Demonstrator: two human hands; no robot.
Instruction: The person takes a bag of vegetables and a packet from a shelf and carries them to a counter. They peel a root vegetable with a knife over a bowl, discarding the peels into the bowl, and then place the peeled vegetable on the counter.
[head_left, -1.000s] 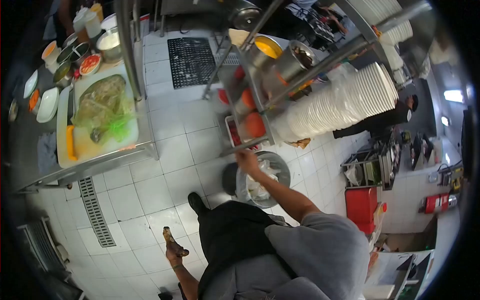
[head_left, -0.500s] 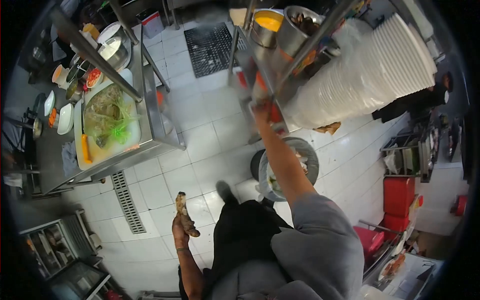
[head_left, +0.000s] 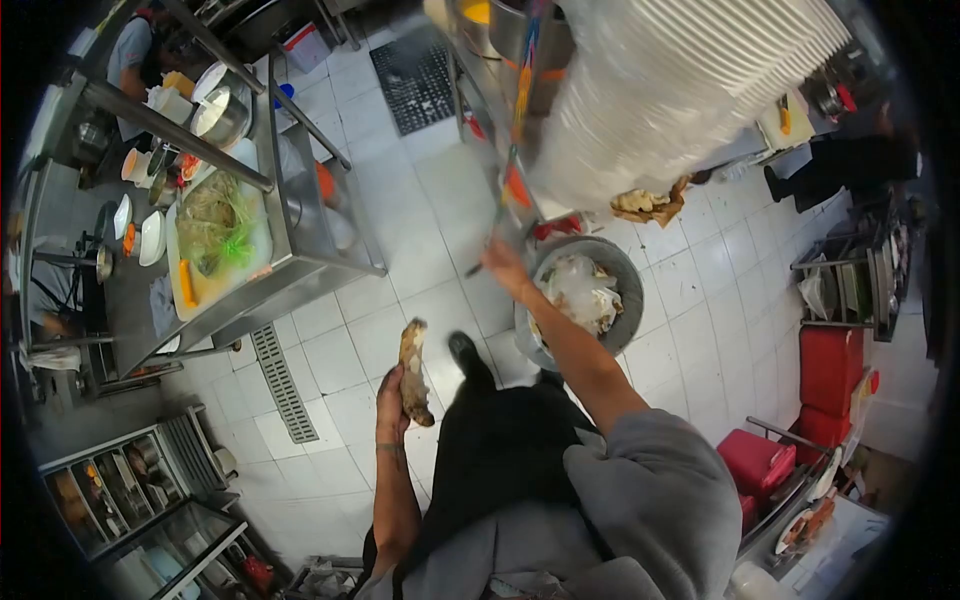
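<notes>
Left hand [head_left: 390,408]: fingers gripping the near half of a browned, elongated food piece [head_left: 412,365], seemingly to hold it clear of the apron [head_left: 505,445]. Right hand [head_left: 503,266]: beside bin [head_left: 633,300]; blurred, finger state undetermined.

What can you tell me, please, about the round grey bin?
The grey bin looks like plastic and stands upright, without a lid, on the white tiled floor. Crumpled, translucent plastic and small scraps lie inside. The person's right forearm crosses over its near edge; whether they touch, I cannot tell.
</notes>
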